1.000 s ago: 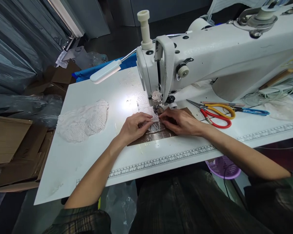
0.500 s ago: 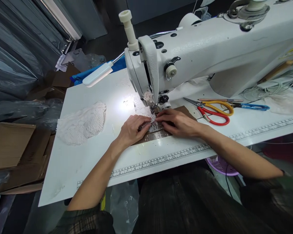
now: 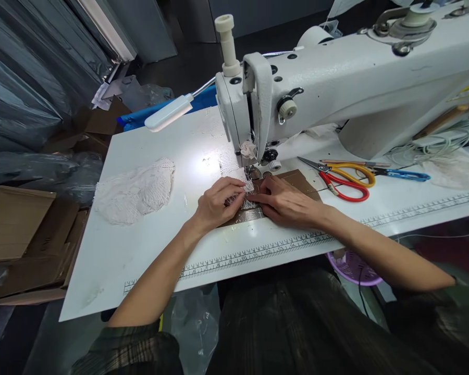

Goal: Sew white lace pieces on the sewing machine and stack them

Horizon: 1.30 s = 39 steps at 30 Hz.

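Observation:
A piece of white lace fabric (image 3: 248,201) lies under the presser foot area of a white sewing machine (image 3: 316,88), over a brown plate. My left hand (image 3: 220,204) is closed, its thumb and fingers pinching the left edge of the lace. From the other side my right hand (image 3: 287,200) rests on the plate, index finger stretched onto the lace close to the left fingertips. Its other fingers are bent and partly hidden, and whether they hold any lace I cannot tell. Left of my hands, a second bunch of white lace (image 3: 136,192) lies on the table.
Scissors with red and yellow handles (image 3: 346,182) lie right of my right hand, beside a blue-handled tool (image 3: 402,173). A lamp (image 3: 170,112) lights the table. A printed ruler (image 3: 254,253) runs along the front edge; cardboard boxes (image 3: 15,224) stand at left.
The view has shifted slightly, so the machine sits further right. My right index finger now stretches out over the lace, where both hands' fingertips were closer together. The left hand still pinches.

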Available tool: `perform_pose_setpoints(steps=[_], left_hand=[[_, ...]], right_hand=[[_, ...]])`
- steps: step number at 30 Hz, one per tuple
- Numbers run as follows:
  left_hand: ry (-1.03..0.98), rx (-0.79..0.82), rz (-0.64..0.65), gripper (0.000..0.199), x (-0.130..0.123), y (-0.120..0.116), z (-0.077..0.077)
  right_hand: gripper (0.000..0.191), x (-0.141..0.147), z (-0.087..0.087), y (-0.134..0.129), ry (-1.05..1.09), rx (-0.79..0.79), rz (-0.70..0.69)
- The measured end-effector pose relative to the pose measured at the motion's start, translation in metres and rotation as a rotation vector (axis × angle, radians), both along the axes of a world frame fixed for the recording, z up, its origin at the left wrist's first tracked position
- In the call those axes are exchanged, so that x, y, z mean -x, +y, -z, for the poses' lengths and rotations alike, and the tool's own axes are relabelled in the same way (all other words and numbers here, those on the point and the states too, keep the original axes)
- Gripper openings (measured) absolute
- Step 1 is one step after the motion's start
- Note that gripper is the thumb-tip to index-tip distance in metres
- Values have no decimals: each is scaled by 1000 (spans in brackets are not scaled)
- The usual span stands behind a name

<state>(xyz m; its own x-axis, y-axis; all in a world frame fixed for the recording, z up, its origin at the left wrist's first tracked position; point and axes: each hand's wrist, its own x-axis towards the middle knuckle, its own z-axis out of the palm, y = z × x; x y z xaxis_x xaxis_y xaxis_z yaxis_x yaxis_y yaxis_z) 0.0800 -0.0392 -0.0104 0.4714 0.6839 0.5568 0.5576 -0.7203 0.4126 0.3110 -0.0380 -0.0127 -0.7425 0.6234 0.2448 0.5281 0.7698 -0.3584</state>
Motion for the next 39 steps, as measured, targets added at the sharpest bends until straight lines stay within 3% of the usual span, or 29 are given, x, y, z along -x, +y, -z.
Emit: perform_pose_setpoints(steps=[3, 6, 10, 13, 21, 27, 34, 39], left_hand=[[122, -40, 104, 13, 3, 2, 4], [228, -68, 129, 15, 6, 4, 5], [336, -47, 153, 15, 7, 6, 3], [358, -62, 147, 15, 7, 6, 2], [346, -170, 133, 16, 6, 4, 5], [373, -88, 214, 15, 9, 7, 2], [425, -193, 201, 16, 8, 7, 2], [556, -190, 209, 23, 2, 0, -13]], right_hand=[[41, -1, -1, -10, -29, 24, 14], [40, -5, -5, -11, -38, 23, 23], [34, -11, -16, 14, 66, 165, -57], [39, -11, -15, 37, 63, 195, 19], [44, -10, 23, 42, 137, -35, 3], [43, -10, 22, 43, 86, -97, -12], [43, -10, 23, 40, 92, -112, -3], [38, -14, 19, 39, 123, -98, -96]])
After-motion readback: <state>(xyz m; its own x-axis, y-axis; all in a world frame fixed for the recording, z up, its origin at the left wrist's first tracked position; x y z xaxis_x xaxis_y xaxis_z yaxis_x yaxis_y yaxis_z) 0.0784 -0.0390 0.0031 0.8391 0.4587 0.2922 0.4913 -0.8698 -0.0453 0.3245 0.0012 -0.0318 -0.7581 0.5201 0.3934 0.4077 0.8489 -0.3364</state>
